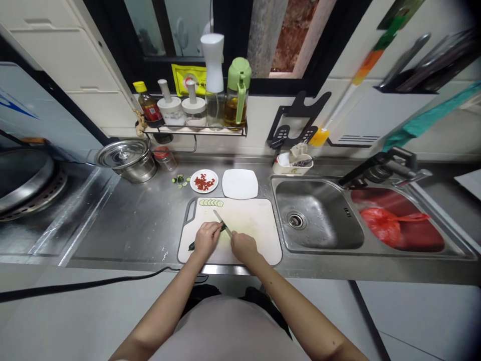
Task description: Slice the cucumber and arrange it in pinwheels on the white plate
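On a white cutting board (259, 225) with a grey handle, my left hand (206, 238) is closed around a dark green cucumber (192, 246), most of it hidden under the fingers. My right hand (243, 246) grips a knife (218, 216) by its handle. The blade points up and to the left and lies against the cucumber's cut end, beside my left fingertips. A row of several cucumber slices (211, 203) rests along the board's upper left edge. Behind the board stand a small plate (193, 183) of chopped red pieces and a bare white square plate (239, 184).
Cucumber scraps (181, 180) lie left of the small plate, near a lidded steel pot (130, 159) and a red-lidded jar (165, 158). A shelf (199, 131) above holds condiment bottles. Right of the board is a double sink (319, 213) with a red plastic bag (383, 226).
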A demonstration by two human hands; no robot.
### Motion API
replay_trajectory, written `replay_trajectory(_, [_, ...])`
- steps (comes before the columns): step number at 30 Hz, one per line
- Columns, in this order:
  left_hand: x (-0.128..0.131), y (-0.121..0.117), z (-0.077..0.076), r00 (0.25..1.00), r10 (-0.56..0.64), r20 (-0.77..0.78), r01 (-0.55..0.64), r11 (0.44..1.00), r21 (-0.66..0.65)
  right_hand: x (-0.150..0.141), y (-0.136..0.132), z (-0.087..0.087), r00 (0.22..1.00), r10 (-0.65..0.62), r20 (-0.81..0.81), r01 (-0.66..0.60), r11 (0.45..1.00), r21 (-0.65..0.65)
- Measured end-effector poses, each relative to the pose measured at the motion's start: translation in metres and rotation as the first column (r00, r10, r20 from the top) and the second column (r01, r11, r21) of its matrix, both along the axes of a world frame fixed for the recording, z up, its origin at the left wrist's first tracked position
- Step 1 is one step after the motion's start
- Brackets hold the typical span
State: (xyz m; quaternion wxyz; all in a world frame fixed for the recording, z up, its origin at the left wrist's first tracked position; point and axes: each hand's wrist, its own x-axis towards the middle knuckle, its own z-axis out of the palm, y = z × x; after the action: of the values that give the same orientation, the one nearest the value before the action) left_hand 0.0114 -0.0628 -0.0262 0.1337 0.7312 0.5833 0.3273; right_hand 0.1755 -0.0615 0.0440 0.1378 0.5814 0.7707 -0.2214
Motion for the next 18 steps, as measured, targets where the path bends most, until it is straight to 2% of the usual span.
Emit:
replay_trajectory(6, [0.000,0.000,0.000,1.000,-0.012,-0.008,0.012,1.000,-0.001,0.011,-0.013,0.003,1.000,-0.017,0.011,0.017,1.000,-0.026])
replay_trajectory(18, [0.000,-0.001,0.002,1.000,-0.011,-0.020,0.011,1.000,-0.006,-0.010,0.015,-0.002,0.998,0.016,-0.054,-0.015,1.000,0.026])
